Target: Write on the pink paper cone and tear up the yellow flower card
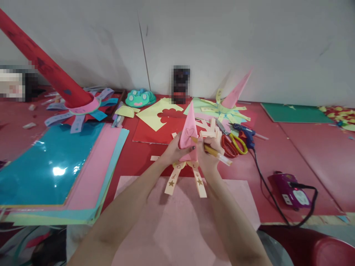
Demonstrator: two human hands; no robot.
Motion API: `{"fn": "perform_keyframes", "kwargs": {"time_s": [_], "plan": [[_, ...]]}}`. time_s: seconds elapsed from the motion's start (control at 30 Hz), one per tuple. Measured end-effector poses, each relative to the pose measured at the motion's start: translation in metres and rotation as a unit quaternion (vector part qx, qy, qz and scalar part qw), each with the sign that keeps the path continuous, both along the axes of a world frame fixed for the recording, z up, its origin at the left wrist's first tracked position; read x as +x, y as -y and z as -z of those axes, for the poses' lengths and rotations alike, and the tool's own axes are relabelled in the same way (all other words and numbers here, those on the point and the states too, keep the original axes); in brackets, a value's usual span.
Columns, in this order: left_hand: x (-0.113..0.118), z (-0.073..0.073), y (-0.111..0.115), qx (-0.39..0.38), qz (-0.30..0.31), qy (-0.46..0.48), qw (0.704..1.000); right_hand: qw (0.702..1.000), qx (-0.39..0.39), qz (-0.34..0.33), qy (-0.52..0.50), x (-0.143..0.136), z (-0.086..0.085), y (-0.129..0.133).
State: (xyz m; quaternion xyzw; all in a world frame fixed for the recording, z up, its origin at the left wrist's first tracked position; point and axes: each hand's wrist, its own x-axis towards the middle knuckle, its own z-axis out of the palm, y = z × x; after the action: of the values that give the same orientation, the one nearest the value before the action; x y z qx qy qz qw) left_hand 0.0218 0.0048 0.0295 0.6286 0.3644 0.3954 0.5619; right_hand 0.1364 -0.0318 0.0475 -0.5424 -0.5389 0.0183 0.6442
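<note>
A pink paper cone (189, 125) stands upright in front of me, with a heart outline drawn on its face. My left hand (175, 149) grips the cone's left side, the thumb across its lower front. In my right hand (210, 152) is a gold pen (212, 150), its tip at the cone beside the heart. Cream paper strips (173, 180) spread out below the cone, marked with letters and gold stars. A pink sheet (177, 221) lies under the strips and my forearms.
Scissors (235, 145) and a blue glue gun (247, 135) lie right of my hand; its cord runs to a purple power box (292, 190). Coloured sheets (50, 162) are stacked left. A red cone (47, 62) and another pink cone (235, 90) stand behind.
</note>
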Motion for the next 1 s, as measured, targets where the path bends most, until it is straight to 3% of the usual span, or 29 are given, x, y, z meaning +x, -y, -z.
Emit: {"fn": "perform_keyframes", "kwargs": {"time_s": [0.27, 1.0], "plan": [[-0.001, -0.0005, 0.0, -0.002, 0.002, -0.008, 1.0, 1.0, 0.0, 0.004, -0.021, 0.0013, 0.0055, -0.0008], [-0.0019, 0.002, 0.0005, 0.038, -0.004, -0.019, 0.999, 0.999, 0.017, 0.021, -0.03, -0.0008, -0.0044, -0.0004]]}}
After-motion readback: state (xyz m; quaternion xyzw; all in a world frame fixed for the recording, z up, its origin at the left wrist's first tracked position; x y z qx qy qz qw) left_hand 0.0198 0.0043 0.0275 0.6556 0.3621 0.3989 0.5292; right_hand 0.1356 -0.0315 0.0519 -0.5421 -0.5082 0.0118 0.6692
